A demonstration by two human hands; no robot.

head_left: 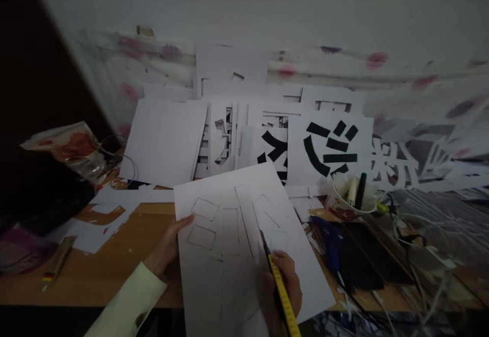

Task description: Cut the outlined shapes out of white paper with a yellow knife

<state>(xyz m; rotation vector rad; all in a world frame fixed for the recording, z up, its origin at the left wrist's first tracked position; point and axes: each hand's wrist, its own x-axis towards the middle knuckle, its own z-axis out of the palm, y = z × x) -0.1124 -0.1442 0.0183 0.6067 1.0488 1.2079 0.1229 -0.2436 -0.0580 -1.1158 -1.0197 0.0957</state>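
Note:
A white sheet of board (pixel 206 286) with several thin dark outlines drawn on it is tilted up in front of me. My left hand (pixel 168 248) grips its left edge, thumb on the front and the other fingers hidden behind. A yellow utility knife (pixel 281 293) is in my right hand (pixel 287 278), fingers wrapped round the handle. Its dark blade points up and away, with the tip at or just over a drawn line near the sheet's middle. Whether the tip touches the board I cannot tell.
White sheets (pixel 164 140) and black-backed cut-outs (pixel 330 144) lean against the wall. Right of the board stand a paper tub (pixel 346 207) with markers, a blue glue gun (pixel 331 242) and tangled cables. Paper scraps (pixel 86 235) and a brown stick-like tool (pixel 59 260) lie on the wooden table (pixel 153 225).

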